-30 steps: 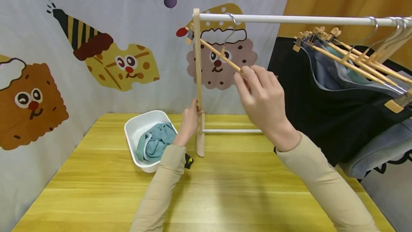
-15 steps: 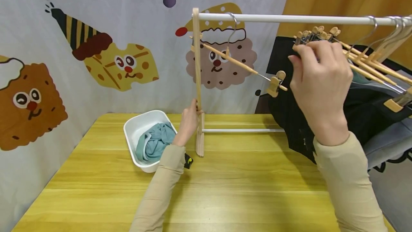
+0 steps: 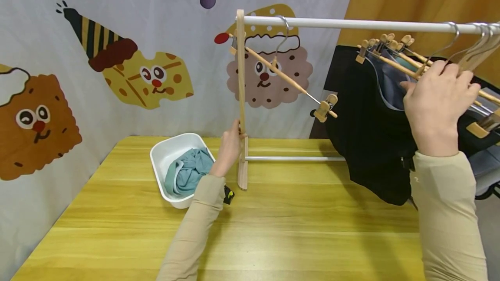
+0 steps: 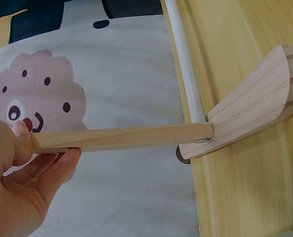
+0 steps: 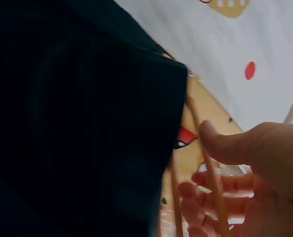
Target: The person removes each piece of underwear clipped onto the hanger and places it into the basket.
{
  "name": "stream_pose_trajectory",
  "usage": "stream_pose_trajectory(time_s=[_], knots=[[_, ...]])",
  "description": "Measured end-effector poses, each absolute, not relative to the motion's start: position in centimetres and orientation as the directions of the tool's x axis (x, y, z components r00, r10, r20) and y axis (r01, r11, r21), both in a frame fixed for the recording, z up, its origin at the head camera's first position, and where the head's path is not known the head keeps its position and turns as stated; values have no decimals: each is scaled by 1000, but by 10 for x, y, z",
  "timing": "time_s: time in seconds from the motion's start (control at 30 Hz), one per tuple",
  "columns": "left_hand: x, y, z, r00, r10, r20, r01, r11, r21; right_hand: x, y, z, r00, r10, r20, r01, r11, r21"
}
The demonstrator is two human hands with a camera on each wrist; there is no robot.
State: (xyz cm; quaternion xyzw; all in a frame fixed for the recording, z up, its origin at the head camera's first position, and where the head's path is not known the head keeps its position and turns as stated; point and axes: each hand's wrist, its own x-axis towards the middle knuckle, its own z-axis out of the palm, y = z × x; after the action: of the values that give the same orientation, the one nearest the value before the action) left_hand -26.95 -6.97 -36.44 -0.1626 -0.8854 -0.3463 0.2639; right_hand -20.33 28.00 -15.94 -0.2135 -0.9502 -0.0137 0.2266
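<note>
My left hand (image 3: 229, 144) grips the wooden upright (image 4: 122, 137) of a clothes rack low down, thumb on one side and fingers on the other. At the right, my right hand (image 3: 439, 103) has its thumb and curled fingers about the wooden bar of a clip hanger (image 5: 214, 185). Black clothing (image 5: 87, 123) hangs beside that hand and fills much of the right wrist view. A bare clip hanger (image 3: 287, 79) hangs by its metal hook near the rack's left end, apart from both hands.
A white plastic basin (image 3: 160, 155) with crumpled teal cloth (image 3: 189, 172) stands left of the rack on the wooden table (image 3: 293, 229). The rack's white rail (image 3: 351, 24) carries several hangers with clothes at the right. A small black item (image 3: 228, 194) lies near the basin.
My right hand has let go of the bare hanger near the left end and moved right to the hangers with clothes. The bare hanger has swung slightly. My left hand has stayed on the upright.
</note>
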Motion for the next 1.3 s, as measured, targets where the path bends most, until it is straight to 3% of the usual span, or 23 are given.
stream_pose_trajectory(time_s=[0.17,0.43,0.73,1.3], knots=[[-269,-69,-365,-820,99,564,458,704,542,-211,288,-167,-827,365,427,377,924,-60],[-269,-68,-364,-853,97,513,432,682,590,-213,286,-170,-762,348,547,307,937,-168],[-270,-68,-363,-854,91,513,421,701,575,-205,273,-174,-602,297,741,196,955,-223],[-270,-70,-364,-838,103,536,447,693,565,-188,251,-208,-484,1,875,-46,999,-26]])
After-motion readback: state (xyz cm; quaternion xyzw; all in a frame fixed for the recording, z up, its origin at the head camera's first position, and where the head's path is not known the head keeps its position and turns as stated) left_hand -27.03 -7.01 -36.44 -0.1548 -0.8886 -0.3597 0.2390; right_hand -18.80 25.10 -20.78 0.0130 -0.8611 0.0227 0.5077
